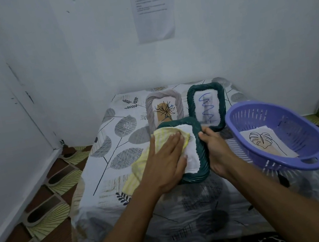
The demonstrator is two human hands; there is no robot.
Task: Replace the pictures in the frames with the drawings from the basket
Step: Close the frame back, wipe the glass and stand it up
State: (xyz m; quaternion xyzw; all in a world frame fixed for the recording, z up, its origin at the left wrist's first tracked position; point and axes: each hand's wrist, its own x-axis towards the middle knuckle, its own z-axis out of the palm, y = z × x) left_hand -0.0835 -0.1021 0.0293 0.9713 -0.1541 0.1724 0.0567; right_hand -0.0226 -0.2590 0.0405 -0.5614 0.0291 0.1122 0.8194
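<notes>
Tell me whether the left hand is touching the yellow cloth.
Touching. The head view shows the left hand lying flat on the yellow cloth, pressing it onto the near green frame.

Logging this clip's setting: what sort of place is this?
Probably a small room in a home: a leaf-print tablecloth, patterned floor, and a printed sheet stuck on the white wall.

L hand (pixel 167 160) is pressing flat on a yellow cloth (pixel 139 169) over the near green frame (pixel 199 148), fingers straight. R hand (pixel 217 149) is gripping that frame's right rim. Behind, a grey frame (pixel 150 111) w/ a plant pic and a far green frame (pixel 191 104) w/ a blue squiggle are lying on the table (pixel 100 152). Purple basket (pixel 296 128), at right, is holding a leaf drawing (pixel 264 140).
</notes>
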